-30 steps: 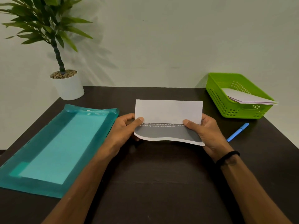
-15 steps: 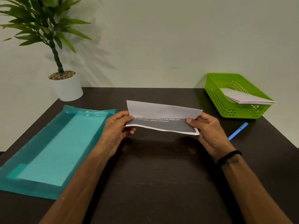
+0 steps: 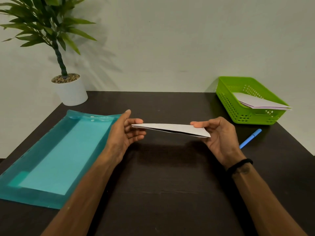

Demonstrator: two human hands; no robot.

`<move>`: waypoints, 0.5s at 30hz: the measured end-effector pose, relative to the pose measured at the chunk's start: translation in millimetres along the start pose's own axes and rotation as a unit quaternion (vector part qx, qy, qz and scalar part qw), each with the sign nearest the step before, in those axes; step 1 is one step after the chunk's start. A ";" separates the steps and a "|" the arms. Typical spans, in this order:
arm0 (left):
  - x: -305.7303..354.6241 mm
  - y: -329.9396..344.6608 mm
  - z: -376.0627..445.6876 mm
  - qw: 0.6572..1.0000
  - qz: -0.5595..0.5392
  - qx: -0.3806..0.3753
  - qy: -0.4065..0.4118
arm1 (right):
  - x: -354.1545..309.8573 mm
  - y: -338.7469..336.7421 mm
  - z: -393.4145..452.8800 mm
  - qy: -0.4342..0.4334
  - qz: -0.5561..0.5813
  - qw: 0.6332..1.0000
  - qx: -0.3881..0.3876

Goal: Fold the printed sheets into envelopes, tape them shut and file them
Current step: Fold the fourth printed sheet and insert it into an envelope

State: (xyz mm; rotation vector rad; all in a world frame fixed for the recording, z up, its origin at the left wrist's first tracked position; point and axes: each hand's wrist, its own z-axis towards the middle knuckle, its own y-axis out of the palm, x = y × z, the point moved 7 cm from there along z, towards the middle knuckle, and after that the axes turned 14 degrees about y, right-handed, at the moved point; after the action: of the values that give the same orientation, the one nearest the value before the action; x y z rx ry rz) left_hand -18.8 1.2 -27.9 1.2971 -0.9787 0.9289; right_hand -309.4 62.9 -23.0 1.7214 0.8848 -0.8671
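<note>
A: Risks from here?

B: Folded sheet (image 3: 172, 129), mid-frame, held flat and edge-on above the dark table (image 3: 170, 193), touching nothing below. Left hand (image 3: 127, 132) pinching the left end between thumb and fingers; right hand (image 3: 216, 135) pinching the right end, thumb on top. Layers gaping slightly along the near edge, so likely: flaps springing apart if either pinch loosens; crooked crease if pressed down before the edges line up; sag or slip from so light a hold at the ends only.

A: Tape?

B: None in view. Sealing step possibly stalled for want of it.

A: Count, item by item.

B: Hands, two. Sheet in hand, one. Teal folder (image 3: 51, 159), one, lower left, flat on the table. Green basket (image 3: 238, 106), one, right of frame, with folded papers (image 3: 260, 103) inside, number impossible to tell from the stacked edges. Blue pen (image 3: 250, 138), one, right, just below the basket. Potted plant (image 3: 68, 89), one, upper left. Black wristband (image 3: 240, 165), one, right wrist.
</note>
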 end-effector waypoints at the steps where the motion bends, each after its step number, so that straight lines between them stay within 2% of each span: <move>1: 0.8 0.0 0.0 1.000 0.004 -0.002 0.005 | 0.4 0.2 0.2 -0.004 -0.019 1.000 0.010; 7: 8.9 3.8 -2.5 0.996 0.031 -0.017 0.076 | -3.9 -1.6 -6.4 -0.103 -0.211 0.969 0.076; 9: 11.3 4.6 -2.8 0.994 0.034 -0.034 0.096 | -10.8 2.3 -11.2 -0.143 -0.273 0.947 0.090; 10: 14.6 3.4 -2.1 0.988 0.077 -0.035 0.126 | -13.9 4.7 -13.6 -0.167 -0.307 0.932 0.098; 12: 27.8 3.0 -2.5 0.942 0.237 -0.038 0.235 | -18.5 10.6 -18.7 -0.215 -0.370 0.896 0.118; 15: 42.6 16.3 -13.9 0.811 0.426 -0.057 0.397 | -21.4 21.9 -28.5 -0.308 -0.449 0.826 0.145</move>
State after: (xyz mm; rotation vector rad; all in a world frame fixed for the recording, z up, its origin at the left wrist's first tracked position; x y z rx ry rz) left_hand -19.5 16.2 17.4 0.1929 -0.8820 1.8644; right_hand -296.6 80.7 12.5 1.0394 1.1322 -2.1360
